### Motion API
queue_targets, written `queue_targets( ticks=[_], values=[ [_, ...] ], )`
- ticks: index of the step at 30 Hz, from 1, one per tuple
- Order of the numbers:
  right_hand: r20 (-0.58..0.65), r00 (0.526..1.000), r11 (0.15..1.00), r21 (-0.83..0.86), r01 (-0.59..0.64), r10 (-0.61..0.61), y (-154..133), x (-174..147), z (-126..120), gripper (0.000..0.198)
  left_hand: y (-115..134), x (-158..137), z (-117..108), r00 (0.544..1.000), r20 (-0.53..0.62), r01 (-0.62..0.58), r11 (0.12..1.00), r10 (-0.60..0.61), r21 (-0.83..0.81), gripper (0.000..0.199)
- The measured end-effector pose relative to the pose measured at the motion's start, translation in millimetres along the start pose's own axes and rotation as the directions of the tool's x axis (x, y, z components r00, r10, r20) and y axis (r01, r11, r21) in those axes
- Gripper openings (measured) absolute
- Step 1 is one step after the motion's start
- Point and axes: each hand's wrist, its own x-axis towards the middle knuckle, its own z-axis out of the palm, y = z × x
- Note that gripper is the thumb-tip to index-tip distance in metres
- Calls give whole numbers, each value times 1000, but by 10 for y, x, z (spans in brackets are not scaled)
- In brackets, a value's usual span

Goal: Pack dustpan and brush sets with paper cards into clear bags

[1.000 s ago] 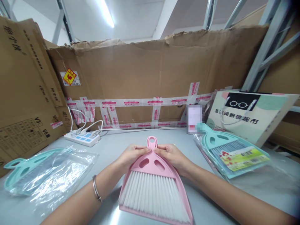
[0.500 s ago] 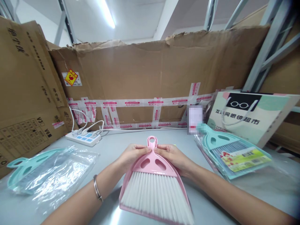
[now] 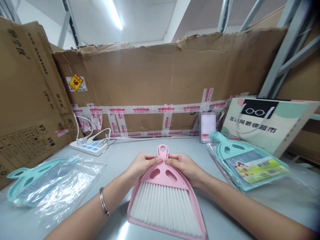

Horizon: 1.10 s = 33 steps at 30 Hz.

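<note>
A pink hand brush (image 3: 165,206) with white bristles lies face up in a matching pink dustpan (image 3: 150,226), the two handles lined up. My left hand (image 3: 143,167) pinches the left side of the handles, thumb on top. From the other side, my right hand (image 3: 187,169) holds them the same way, its thumb pressed on the brush neck. The hanging loop pokes out beyond both thumbs. Most fingers are hidden under the set. The bristles sit within the pan's raised rim.
To the left, a teal dustpan set (image 3: 27,181) lies partly under a clear plastic bag (image 3: 72,186). Bagged teal sets (image 3: 250,160) lie at right before a paper gift bag (image 3: 270,130). A power strip (image 3: 90,146) and a large cardboard box (image 3: 155,80) stand behind.
The brush has shifted slightly left within the dustpan. Its bristle corner, earlier over the lower right rim, now lies inside it. Both hands keep their hold at the handles.
</note>
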Motion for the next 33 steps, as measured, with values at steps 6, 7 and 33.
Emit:
queue_targets(
  ticks=[6,7,33],
  values=[
    [-42,999,1000,-3,-7,7,27,31,1,41,-21,20,-15,1000,-1,31,999,-31,-25,40],
    [-44,999,1000,-1,-8,8,32,35,2,41,-22,22,-19,999,7,36,999,-36,-37,40],
    [-8,1000,985,169,19,-18,-13,96,-190,26,-4,-29,-114,952,305,23,999,-37,49,37]
  ],
)
